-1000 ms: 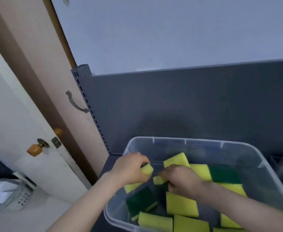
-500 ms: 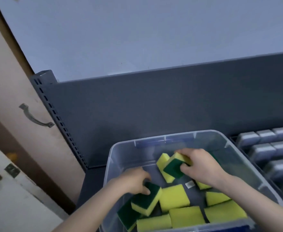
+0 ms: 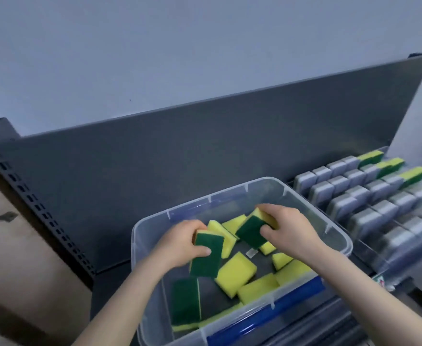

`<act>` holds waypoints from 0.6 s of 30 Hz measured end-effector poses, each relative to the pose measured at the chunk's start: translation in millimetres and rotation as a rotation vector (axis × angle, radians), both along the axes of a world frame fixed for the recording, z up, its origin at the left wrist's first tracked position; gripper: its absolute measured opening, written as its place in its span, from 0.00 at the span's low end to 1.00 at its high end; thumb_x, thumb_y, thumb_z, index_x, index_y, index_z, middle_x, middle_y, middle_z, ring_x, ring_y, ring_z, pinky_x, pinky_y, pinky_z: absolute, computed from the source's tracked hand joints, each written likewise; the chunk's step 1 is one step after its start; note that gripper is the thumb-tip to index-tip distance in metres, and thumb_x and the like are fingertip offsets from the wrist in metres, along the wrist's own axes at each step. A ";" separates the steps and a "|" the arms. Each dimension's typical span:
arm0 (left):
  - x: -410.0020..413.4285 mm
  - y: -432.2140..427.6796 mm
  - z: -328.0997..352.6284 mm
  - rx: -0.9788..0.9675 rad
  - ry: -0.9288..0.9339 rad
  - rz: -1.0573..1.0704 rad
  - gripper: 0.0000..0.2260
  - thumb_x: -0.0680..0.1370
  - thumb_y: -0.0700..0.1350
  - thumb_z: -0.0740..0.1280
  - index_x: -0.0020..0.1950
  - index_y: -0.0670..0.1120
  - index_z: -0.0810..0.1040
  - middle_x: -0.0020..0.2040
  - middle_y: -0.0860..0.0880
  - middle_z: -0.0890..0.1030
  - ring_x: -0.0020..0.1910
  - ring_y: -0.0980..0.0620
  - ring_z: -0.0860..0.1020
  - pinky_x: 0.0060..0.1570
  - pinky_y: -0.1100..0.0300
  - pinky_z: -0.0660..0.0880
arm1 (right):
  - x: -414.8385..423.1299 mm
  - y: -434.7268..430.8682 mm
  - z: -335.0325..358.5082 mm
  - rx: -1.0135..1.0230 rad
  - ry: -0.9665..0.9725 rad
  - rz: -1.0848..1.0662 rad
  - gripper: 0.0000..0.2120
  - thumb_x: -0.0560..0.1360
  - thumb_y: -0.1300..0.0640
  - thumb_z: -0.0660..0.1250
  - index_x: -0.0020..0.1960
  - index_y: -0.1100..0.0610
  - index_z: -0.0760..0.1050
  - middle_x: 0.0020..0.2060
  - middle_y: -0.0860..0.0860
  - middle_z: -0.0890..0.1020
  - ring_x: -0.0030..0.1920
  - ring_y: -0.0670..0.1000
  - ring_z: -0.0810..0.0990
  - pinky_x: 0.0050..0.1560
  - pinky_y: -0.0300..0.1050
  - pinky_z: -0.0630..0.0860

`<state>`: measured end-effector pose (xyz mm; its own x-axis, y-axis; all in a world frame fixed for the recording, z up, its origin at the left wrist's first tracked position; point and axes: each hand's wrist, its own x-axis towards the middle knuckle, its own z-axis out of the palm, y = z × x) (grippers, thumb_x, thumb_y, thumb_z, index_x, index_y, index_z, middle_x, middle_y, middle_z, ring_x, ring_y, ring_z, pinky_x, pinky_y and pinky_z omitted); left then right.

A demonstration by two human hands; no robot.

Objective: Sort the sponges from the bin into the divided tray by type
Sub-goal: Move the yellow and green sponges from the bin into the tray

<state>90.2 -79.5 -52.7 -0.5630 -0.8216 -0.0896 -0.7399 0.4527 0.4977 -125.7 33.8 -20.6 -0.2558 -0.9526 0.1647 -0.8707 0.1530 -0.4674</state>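
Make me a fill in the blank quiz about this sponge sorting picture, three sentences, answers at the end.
1. The left hand grips a sponge showing its ____ side.
2. The right hand holds a second sponge over the clear bin, so ____ sponges are in hand.
3. The divided tray mostly holds ____ sponges.
Missing words: green; two; grey.

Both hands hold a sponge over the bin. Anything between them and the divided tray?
Only the bin's right wall, beside the tray. The left hand grips the left sponge, the right hand the right sponge, both seemingly near rim height; nothing else shows between.
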 end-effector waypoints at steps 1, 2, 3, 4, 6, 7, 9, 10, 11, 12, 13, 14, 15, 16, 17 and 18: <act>-2.8 0.6 7.6 -0.011 0.069 0.023 0.15 0.68 0.49 0.76 0.52 0.56 0.77 0.47 0.57 0.78 0.44 0.57 0.76 0.48 0.59 0.74 | -1.4 4.5 1.8 -0.021 -0.020 -0.029 0.24 0.72 0.58 0.63 0.68 0.50 0.70 0.57 0.49 0.80 0.52 0.51 0.79 0.45 0.40 0.71; -6.7 2.4 14.2 -0.020 0.139 0.046 0.14 0.68 0.48 0.76 0.50 0.56 0.77 0.47 0.57 0.78 0.44 0.58 0.78 0.49 0.58 0.75 | -2.8 8.7 3.2 -0.038 -0.041 -0.056 0.23 0.72 0.58 0.63 0.67 0.50 0.71 0.57 0.48 0.80 0.52 0.50 0.79 0.45 0.40 0.70; -11.3 5.9 20.0 -0.032 0.205 0.064 0.14 0.68 0.47 0.76 0.49 0.56 0.77 0.46 0.58 0.79 0.45 0.58 0.78 0.49 0.57 0.75 | -4.3 12.9 4.0 -0.053 -0.062 -0.082 0.23 0.72 0.58 0.63 0.67 0.50 0.71 0.57 0.48 0.80 0.53 0.50 0.78 0.46 0.40 0.71; -16.4 10.2 24.6 -0.051 0.264 0.079 0.13 0.68 0.46 0.76 0.49 0.55 0.77 0.46 0.58 0.78 0.45 0.58 0.78 0.49 0.57 0.75 | -5.9 17.0 4.1 -0.065 -0.082 -0.111 0.23 0.72 0.58 0.63 0.67 0.50 0.71 0.57 0.48 0.80 0.53 0.50 0.78 0.47 0.40 0.71; -26.9 19.8 31.4 -0.102 0.345 0.103 0.14 0.69 0.44 0.76 0.50 0.55 0.77 0.47 0.58 0.77 0.46 0.58 0.76 0.46 0.60 0.71 | -10.3 25.5 3.7 -0.096 -0.107 -0.168 0.22 0.72 0.57 0.64 0.66 0.49 0.72 0.55 0.48 0.81 0.52 0.49 0.79 0.48 0.40 0.72; -31.7 24.3 33.3 -0.121 0.374 0.112 0.14 0.70 0.43 0.75 0.51 0.55 0.77 0.48 0.57 0.76 0.46 0.58 0.76 0.46 0.61 0.70 | -12.9 30.1 3.7 -0.113 -0.123 -0.195 0.22 0.72 0.57 0.64 0.66 0.49 0.72 0.53 0.47 0.82 0.50 0.49 0.79 0.48 0.41 0.73; -42.2 33.1 35.8 -0.143 0.427 0.123 0.14 0.70 0.43 0.75 0.53 0.53 0.77 0.48 0.55 0.77 0.47 0.57 0.76 0.47 0.61 0.70 | -18.1 40.6 5.7 -0.147 -0.166 -0.245 0.22 0.72 0.56 0.65 0.66 0.49 0.73 0.49 0.47 0.82 0.46 0.47 0.79 0.48 0.43 0.76; -48.1 38.3 36.8 -0.152 0.451 0.126 0.14 0.70 0.42 0.75 0.53 0.53 0.77 0.49 0.55 0.77 0.48 0.56 0.76 0.47 0.61 0.71 | -21.1 46.7 7.1 -0.166 -0.183 -0.266 0.22 0.72 0.55 0.65 0.66 0.49 0.73 0.48 0.46 0.82 0.45 0.47 0.79 0.48 0.44 0.77; -54.2 43.9 37.3 -0.157 0.478 0.130 0.14 0.71 0.42 0.74 0.53 0.54 0.77 0.49 0.56 0.77 0.48 0.56 0.76 0.48 0.61 0.71 | -24.3 53.2 8.6 -0.186 -0.198 -0.283 0.22 0.72 0.55 0.66 0.66 0.48 0.73 0.47 0.45 0.82 0.45 0.46 0.79 0.48 0.45 0.77; -60.7 50.4 38.1 -0.158 0.508 0.133 0.15 0.71 0.42 0.74 0.53 0.54 0.77 0.49 0.56 0.77 0.49 0.56 0.77 0.48 0.61 0.72 | -27.9 60.0 9.8 -0.208 -0.212 -0.297 0.22 0.72 0.55 0.66 0.66 0.49 0.73 0.47 0.45 0.82 0.45 0.46 0.80 0.48 0.43 0.77; -67.5 57.5 39.1 -0.158 0.538 0.135 0.15 0.71 0.42 0.74 0.54 0.54 0.77 0.50 0.57 0.77 0.49 0.56 0.77 0.48 0.61 0.73 | -31.8 67.3 10.4 -0.231 -0.224 -0.312 0.21 0.72 0.56 0.66 0.66 0.49 0.73 0.46 0.44 0.82 0.43 0.44 0.79 0.46 0.40 0.77; -74.2 65.0 39.8 -0.161 0.565 0.138 0.15 0.71 0.42 0.74 0.54 0.55 0.77 0.51 0.57 0.78 0.49 0.57 0.77 0.48 0.60 0.75 | -35.6 75.0 11.0 -0.254 -0.236 -0.331 0.21 0.73 0.57 0.67 0.65 0.49 0.74 0.45 0.43 0.82 0.42 0.42 0.79 0.44 0.34 0.75; -81.1 72.4 39.7 -0.166 0.591 0.140 0.16 0.71 0.43 0.75 0.55 0.55 0.77 0.51 0.58 0.78 0.49 0.58 0.77 0.49 0.59 0.76 | -39.6 83.3 11.5 -0.283 -0.251 -0.353 0.20 0.73 0.58 0.67 0.65 0.49 0.74 0.43 0.41 0.81 0.41 0.40 0.78 0.41 0.29 0.73; -88.4 79.8 39.6 -0.167 0.617 0.143 0.16 0.71 0.43 0.75 0.55 0.56 0.76 0.51 0.58 0.78 0.49 0.59 0.77 0.48 0.58 0.78 | -44.0 91.5 11.8 -0.318 -0.273 -0.379 0.20 0.73 0.58 0.67 0.64 0.49 0.74 0.42 0.39 0.80 0.40 0.37 0.77 0.40 0.26 0.72; -96.2 86.8 39.5 -0.163 0.640 0.145 0.16 0.71 0.43 0.75 0.54 0.56 0.76 0.51 0.58 0.79 0.48 0.60 0.78 0.48 0.57 0.79 | -48.6 99.8 11.6 -0.361 -0.298 -0.407 0.20 0.72 0.59 0.68 0.64 0.49 0.74 0.42 0.36 0.78 0.41 0.34 0.77 0.40 0.23 0.70; -104.8 94.0 39.7 -0.157 0.661 0.147 0.16 0.71 0.43 0.75 0.54 0.57 0.76 0.50 0.58 0.78 0.48 0.60 0.78 0.48 0.56 0.79 | -54.1 108.0 11.2 -0.402 -0.322 -0.432 0.20 0.72 0.60 0.68 0.64 0.49 0.75 0.42 0.34 0.77 0.41 0.32 0.76 0.40 0.21 0.69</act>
<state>-14.5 14.5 -13.0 -0.3404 -0.8688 0.3596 -0.3629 0.4742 0.8021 -179.8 141.8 -9.5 -0.6960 -0.6343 0.3366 -0.5776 0.2162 -0.7871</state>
